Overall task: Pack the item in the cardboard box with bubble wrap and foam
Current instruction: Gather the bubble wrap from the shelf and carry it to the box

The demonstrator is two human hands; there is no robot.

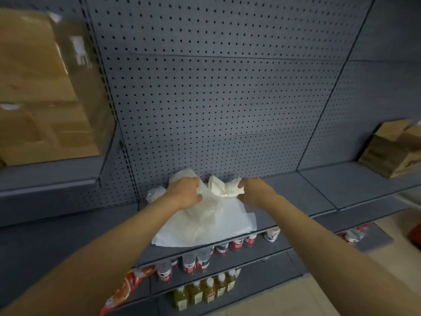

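Note:
A heap of white wrapping lies on the grey shelf in front of me: clear bubble wrap over a flat white foam sheet. My left hand grips the bubble wrap at its back left. My right hand pinches a crumpled white wad at the top of the heap. Whatever item is inside is hidden by the wrapping. A large cardboard box stands on the higher shelf at the upper left, blurred.
A grey pegboard wall backs the shelves. Another cardboard box sits at the far right of the shelf. Below are rows of bottles with red labels, yellow-green bottles and a red snack bag.

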